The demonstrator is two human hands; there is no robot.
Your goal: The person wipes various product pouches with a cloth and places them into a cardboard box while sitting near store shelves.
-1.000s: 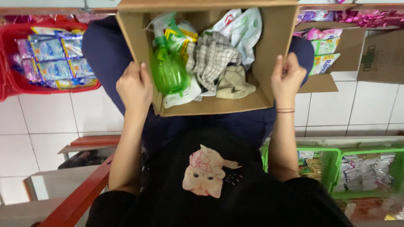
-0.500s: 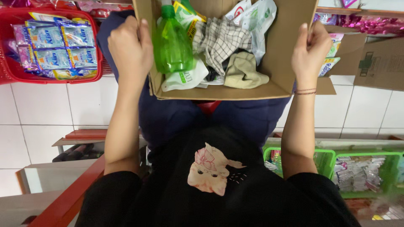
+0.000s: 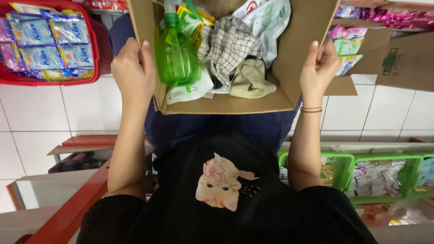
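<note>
- Since the earlier frames: cardboard box (image 3: 235,101) has come closer and higher in view, its far end now cut off by the top edge; both hands have stayed on its side walls.
- Head view, the only one:
- Box sits over the person's lap, open top facing the camera. Long axis looks to run away from the body, toward the top of frame, though the far end is cropped, so not certain.
- Left hand (image 3: 132,72) wraps the left wall, fingers closed on the cardboard edge, thumb on the rim.
- Right hand (image 3: 318,68) clamps the right wall, fingers closed on the outer face, fingertips at the rim. Thin bracelet (image 3: 311,109) on that wrist.
- Box contents: green spray bottle (image 3: 175,56) against the left wall, nozzle pointing away from the person, fat end toward them; it lies on a white pouch (image 3: 190,90).
- Checked cloth (image 3: 230,45) in the middle, crumpled; beige cloth (image 3: 251,81) just below it, touching.
- White plastic bag (image 3: 269,22) at the far right of the box interior; yellow-green packets (image 3: 194,18) behind the bottle.
- Around: red basket (image 3: 92,58) to the left, holding blue sachets (image 3: 49,40).
- Green baskets (image 3: 384,162) lower right, holding packets; exact kind too small to tell.
- Second cardboard box (image 3: 407,58) at right, with pastel packets (image 3: 348,47) beside it.
- White tiled floor (image 3: 58,108) below everything.
</note>
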